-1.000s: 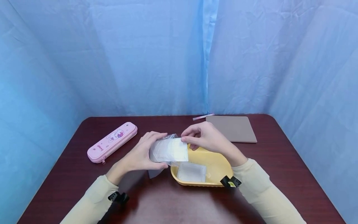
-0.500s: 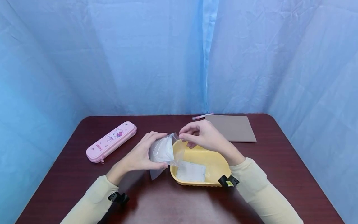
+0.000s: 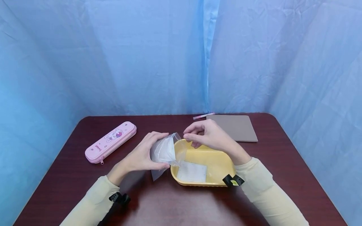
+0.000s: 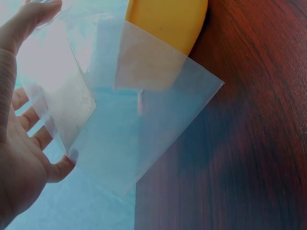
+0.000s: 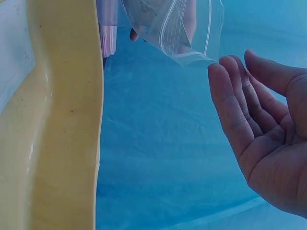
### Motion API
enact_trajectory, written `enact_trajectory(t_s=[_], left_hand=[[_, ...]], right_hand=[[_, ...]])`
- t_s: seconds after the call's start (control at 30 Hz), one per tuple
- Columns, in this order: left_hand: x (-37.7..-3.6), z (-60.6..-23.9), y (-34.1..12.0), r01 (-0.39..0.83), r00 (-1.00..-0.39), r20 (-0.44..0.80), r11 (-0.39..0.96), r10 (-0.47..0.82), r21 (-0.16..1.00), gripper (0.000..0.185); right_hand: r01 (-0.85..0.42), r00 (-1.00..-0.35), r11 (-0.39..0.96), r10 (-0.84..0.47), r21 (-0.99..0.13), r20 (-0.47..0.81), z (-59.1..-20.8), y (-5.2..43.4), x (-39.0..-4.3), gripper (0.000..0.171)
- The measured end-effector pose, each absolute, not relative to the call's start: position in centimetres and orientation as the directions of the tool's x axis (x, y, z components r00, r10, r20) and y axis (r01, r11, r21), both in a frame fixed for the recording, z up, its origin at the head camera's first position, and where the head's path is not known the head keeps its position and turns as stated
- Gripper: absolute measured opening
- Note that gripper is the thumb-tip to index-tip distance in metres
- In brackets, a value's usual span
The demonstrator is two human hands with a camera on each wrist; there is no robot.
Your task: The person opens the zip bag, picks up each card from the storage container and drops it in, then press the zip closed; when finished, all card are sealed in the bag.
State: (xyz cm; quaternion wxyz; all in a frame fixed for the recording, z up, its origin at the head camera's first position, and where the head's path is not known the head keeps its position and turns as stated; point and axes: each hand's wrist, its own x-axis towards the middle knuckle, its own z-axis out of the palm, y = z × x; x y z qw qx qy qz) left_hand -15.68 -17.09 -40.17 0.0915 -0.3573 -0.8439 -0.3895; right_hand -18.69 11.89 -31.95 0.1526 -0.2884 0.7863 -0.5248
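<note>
In the head view my left hand grips a clear zip bag from its left side, thumb below and fingers above. A flat white square piece sits inside the bag; the left wrist view shows one straight edge of it through the plastic. The bag's mouth faces right, spread over the left end of a yellow basket. My right hand hovers by the upper corner of that mouth. In the right wrist view its fingertips are beside the plastic edge, thumb apart from them; whether they touch is unclear.
Another flat white square piece lies in the basket. A pink pencil case is at the left of the dark table. At the back right are a beige notebook and a pink-and-white pen. Blue curtains surround the table.
The white piece has slid left, deeper into the bag, and my right fingers have come off its edge. In the last half second the hands have barely moved.
</note>
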Motion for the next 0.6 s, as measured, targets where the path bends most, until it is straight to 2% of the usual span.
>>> enact_trajectory(t_s=[0.2,0.43,0.6], left_hand=[[-15.4,-39.9,-17.3,0.672,-0.73,0.43,0.448,0.531,0.589,0.099],[-15.8,-39.3,-17.3,0.687,-0.721,0.428,0.476,0.546,0.549,0.1],[-16.2,-39.8,-16.9,0.689,-0.716,0.417,0.465,0.56,0.556,0.1]], right_hand=[[-0.3,-0.758,0.295,-0.651,-0.907,0.039,-32.3,12.5,-19.6,0.019],[-0.427,-0.643,0.416,-0.764,-0.803,-0.054,-34.2,14.3,-22.2,0.028],[-0.454,-0.588,0.486,-0.793,-0.747,-0.158,-35.5,16.1,-22.9,0.037]])
